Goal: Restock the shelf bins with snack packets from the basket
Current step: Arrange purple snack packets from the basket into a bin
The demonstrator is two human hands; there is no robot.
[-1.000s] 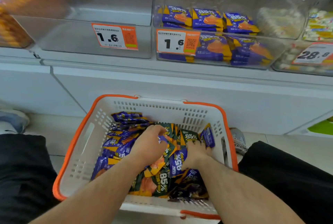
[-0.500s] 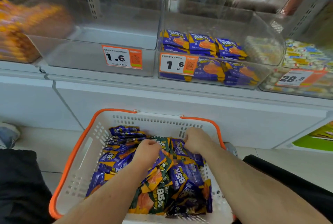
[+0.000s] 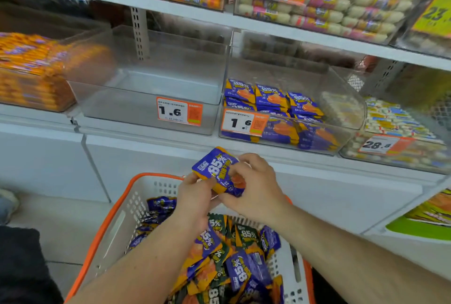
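Shelf bins fill the upper frame, and at centre your left hand (image 3: 195,196) and right hand (image 3: 253,186) have lifted a pinched stack of purple packets (image 3: 214,169) above the basket (image 3: 114,218), ready for the half-filled bin (image 3: 341,118) at right.

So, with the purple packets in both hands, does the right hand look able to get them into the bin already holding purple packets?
Probably yes. The right hand grips the purple packets just below that bin, whose top is open, with nothing between them.
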